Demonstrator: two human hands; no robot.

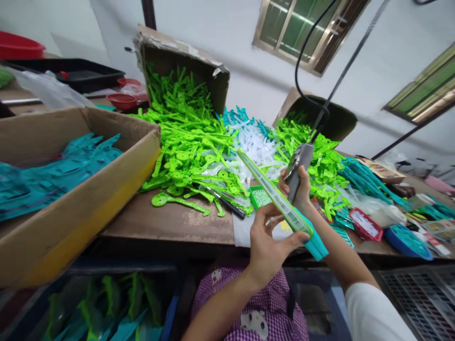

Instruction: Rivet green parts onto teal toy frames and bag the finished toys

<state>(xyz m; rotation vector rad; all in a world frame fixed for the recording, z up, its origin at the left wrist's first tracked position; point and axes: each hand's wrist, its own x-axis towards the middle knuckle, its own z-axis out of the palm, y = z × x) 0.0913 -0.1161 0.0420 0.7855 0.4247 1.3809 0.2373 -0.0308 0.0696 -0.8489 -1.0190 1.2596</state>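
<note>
My left hand (pixel 268 239) grips a long plastic piece (pixel 273 192) between thumb and fingers. The piece has a bright green rim, a pale segmented face and a teal part (pixel 314 244) at its near end; it slants up and away to the left. Behind it, my right hand (pixel 301 192) is wrapped round a grey powered screwdriver (pixel 300 161), which hangs from a cord and a rod. Its lower tip is hidden by the plastic piece. On the table just beyond my hands sits a small green tray (pixel 260 196) of tiny pale parts.
Heaped green parts (pixel 188 142) spill from a carton (pixel 216 85); white parts (pixel 254 142) lie behind. A cardboard box (pixel 117 184) with teal parts stands left. A red tray (pixel 366 224), blue bowl (pixel 408 240) and black-handled tool (pixel 231 207) lie near the table's front edge.
</note>
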